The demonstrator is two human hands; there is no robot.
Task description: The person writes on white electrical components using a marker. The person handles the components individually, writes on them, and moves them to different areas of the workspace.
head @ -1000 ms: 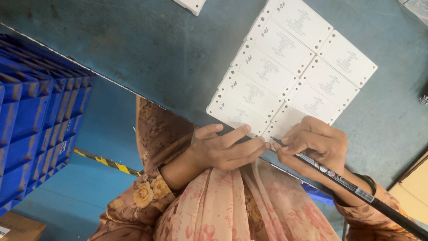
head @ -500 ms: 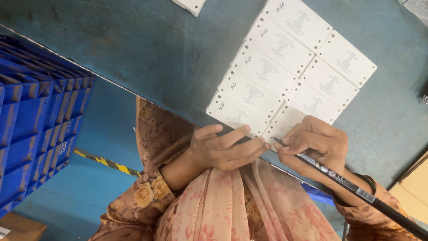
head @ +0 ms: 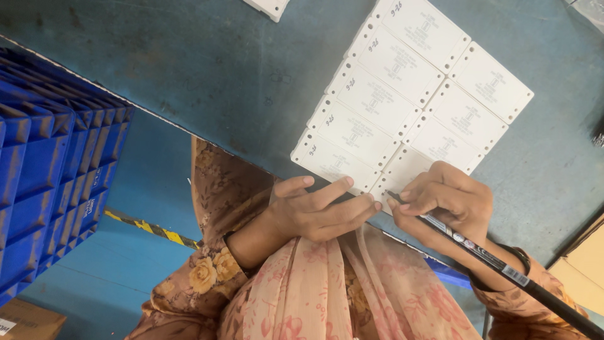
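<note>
Right at the near edge of the blue-green surface (head: 189, 69), the right hand (head: 450, 204) had its fingers clamped on a black marker pen (head: 497, 267), tip touching the nearest corner of a white sheet of perforated labels (head: 409, 107) lying flat on the surface. Left hand (head: 321, 211) lay w/ fingers together & stretched out, tips pressing the sheet's near edge just beside the pen tip, holding nothing. Stacked blue plastic crates (head: 50, 182) stood well apart, off to one side
</note>
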